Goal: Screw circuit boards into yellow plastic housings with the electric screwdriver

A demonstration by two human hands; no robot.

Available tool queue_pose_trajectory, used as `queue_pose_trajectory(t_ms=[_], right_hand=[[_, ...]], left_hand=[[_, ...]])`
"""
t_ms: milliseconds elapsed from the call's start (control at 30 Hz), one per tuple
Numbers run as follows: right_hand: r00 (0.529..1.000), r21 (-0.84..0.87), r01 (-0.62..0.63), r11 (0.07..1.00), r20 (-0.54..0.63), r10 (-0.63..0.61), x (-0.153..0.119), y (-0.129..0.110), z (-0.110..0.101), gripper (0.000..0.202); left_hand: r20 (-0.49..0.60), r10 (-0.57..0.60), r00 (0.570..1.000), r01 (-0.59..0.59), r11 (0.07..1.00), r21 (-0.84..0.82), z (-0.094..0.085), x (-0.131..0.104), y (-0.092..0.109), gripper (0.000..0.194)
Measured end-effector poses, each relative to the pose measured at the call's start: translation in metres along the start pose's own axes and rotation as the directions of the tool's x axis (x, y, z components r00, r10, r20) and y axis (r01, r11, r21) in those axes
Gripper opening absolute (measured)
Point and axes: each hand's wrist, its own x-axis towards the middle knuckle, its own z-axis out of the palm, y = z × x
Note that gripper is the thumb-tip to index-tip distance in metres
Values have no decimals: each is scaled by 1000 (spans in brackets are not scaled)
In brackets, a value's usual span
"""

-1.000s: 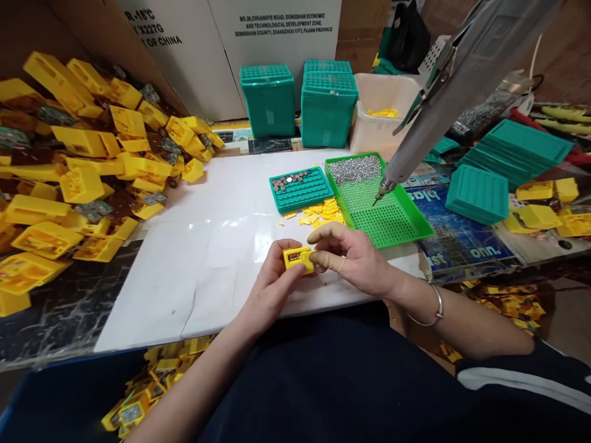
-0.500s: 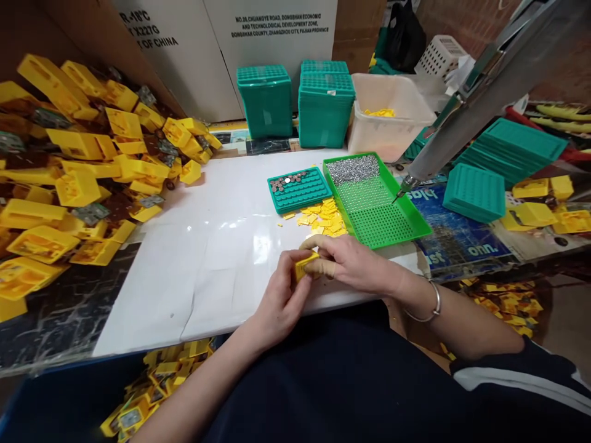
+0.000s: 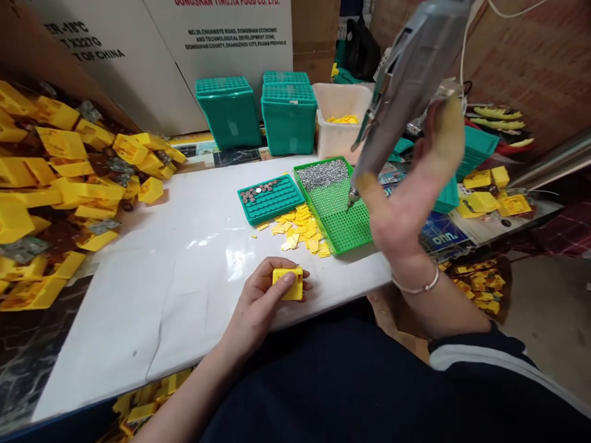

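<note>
The left arm comes up from the bottom of the view and slants in to the right, low over the white surface [image 3: 198, 246], near its front edge. The right arm comes in from the right side. Its wrist has a shiny bracelet [image 3: 422, 286] on it, and the hand points up, higher than the other one. The sleeve [image 3: 475, 354] is dark with a white stripe.

The left hand [image 3: 256, 301] is closed around a small yellow case [image 3: 292, 291]. The thumb lies flat across the front, and the other fingers curl behind it, with some tips peeking out on the far side. The right hand [image 3: 406, 209] is wide open, with the thumb spread away from the fingers. It looks a bit blurry. It is right by the big gray screwdriver [image 3: 406, 80], which leans with its tip down over the green tray [image 3: 346, 231]. I can't tell if the hand touches it.

The yellow case is in the left hand, in front of the pile of flat yellow bits [image 3: 300, 231]. It looks like a chunky square with soft corners. Its front is smooth and faces up at the person, with a little dark hole near one top corner.
</note>
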Motion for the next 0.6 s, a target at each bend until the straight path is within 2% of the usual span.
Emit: queue_pose_trajectory(t_ms=[33, 67, 133, 167, 200, 333, 500, 600], right_hand=[[998, 68, -45, 997, 43, 42, 13, 9, 3, 66], [978, 135, -121, 984, 183, 95, 24, 17, 8, 57], [891, 204, -288, 936, 416, 183, 39, 32, 16, 43], [851, 225, -353, 908, 481, 211, 42, 38, 18, 39], [834, 251, -397, 883, 501, 233, 44, 43, 19, 37], [871, 338, -439, 832, 387, 302, 39, 65, 14, 33], [905, 315, -423, 850, 197, 378, 34, 94, 11, 39], [907, 321, -420, 849, 150, 393, 32, 102, 14, 40]], left_hand=[[1, -26, 1000, 26, 999, -31, 2, 3, 0, 20], [2, -49, 999, 49, 998, -49, 4, 7, 0, 21], [-11, -81, 997, 80, 995, -60, 6, 13, -1, 24], [-24, -93, 995, 91, 994, -58, 7, 16, -1, 25], [-39, -102, 994, 100, 994, -53, 7, 18, -2, 27], [-103, -111, 988, 108, 994, -33, 10, 21, -1, 36], [-142, -113, 983, 112, 994, -10, 15, 21, 2, 34], [-144, -112, 983, 112, 994, -11, 15, 21, 2, 32]])
